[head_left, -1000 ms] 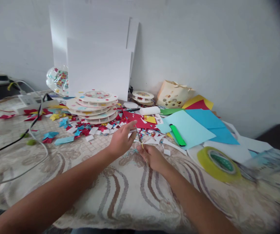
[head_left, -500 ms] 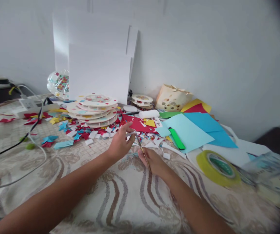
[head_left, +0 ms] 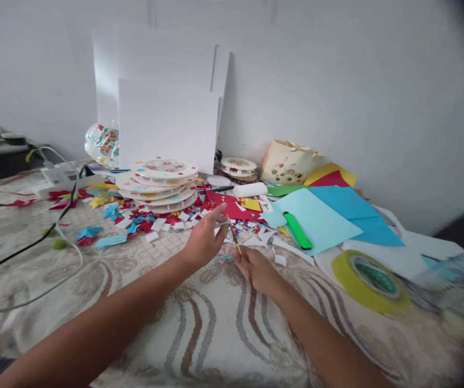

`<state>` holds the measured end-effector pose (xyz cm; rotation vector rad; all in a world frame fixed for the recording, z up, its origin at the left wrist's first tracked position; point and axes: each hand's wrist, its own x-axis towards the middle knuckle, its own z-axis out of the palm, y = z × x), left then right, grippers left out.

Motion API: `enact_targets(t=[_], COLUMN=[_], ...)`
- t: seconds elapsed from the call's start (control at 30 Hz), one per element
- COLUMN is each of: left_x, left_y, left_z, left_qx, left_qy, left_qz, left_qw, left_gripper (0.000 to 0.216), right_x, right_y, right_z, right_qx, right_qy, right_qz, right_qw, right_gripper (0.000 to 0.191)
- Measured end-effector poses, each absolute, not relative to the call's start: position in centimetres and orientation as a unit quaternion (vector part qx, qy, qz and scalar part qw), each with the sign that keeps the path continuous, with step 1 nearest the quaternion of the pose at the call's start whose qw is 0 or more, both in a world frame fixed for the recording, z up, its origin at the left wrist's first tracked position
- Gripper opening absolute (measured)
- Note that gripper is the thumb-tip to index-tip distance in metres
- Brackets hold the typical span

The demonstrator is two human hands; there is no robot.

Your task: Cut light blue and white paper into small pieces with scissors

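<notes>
My left hand (head_left: 205, 240) is closed in a pinch at the middle of the table, with a small white paper piece (head_left: 220, 227) at its fingertips. Just to the right and lower, my right hand (head_left: 258, 269) is wrapped round slim scissors (head_left: 239, 247), seen edge-on, with grey blades and a gold handle. The blade tips reach up beside the left fingers; whether they touch the paper I cannot tell. Behind the hands lie a red sheet (head_left: 227, 206) with a yellow piece (head_left: 250, 204) on it and scattered paper scraps (head_left: 159, 223).
Stacked white discs (head_left: 163, 186) stand behind on the left. Right of the hands are a green cutter (head_left: 297, 230), pale blue paper (head_left: 323, 218) and a yellow tape roll (head_left: 371, 281). Cables (head_left: 60, 215) cross the left side; white boards (head_left: 167, 118) lean on the wall.
The view has shifted slightly, so everything sits a little further right. Both hands keep nearly the same pose, the left fingers and the scissors still close together.
</notes>
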<state>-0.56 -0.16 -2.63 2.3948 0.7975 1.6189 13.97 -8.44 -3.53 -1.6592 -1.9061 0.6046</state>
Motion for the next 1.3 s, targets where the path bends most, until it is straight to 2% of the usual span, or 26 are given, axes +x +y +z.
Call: enact_targets(t=[0.37, 0.67, 0.87, 1.13, 1.3], left_x=[-0.6, -1.0, -1.4, -1.4, -1.1], left_y=[0.5, -0.3, -0.2, 0.2, 0.3], left_z=[-2.9, -1.8, -1.5, -1.7, -1.9], left_qx=[0.802, 0.802, 0.817, 0.808, 0.829], left_qy=[0.237, 0.252, 0.217, 0.239, 0.226], left_qz=[0.547, 0.530, 0.529, 0.537, 0.512], left_qw=[0.028, 0.114, 0.079, 0.047, 0.008], left_gripper=[0.048, 0.044, 0.041, 0.048, 0.045], right_x=[14.0, 14.6, 14.4, 14.2, 13.8], right_y=[-8.0, -7.8, -7.9, -8.1, -8.2], right_z=[-4.2, -5.3, -5.1, -4.2, -3.9], right_qx=[-0.613, -0.589, -0.579, -0.578, -0.595], right_qy=[-0.700, -0.682, -0.675, -0.705, -0.707], right_qz=[0.230, 0.287, 0.314, 0.267, 0.244], right_qw=[0.283, 0.323, 0.331, 0.313, 0.295], right_gripper=[0.050, 0.051, 0.049, 0.047, 0.046])
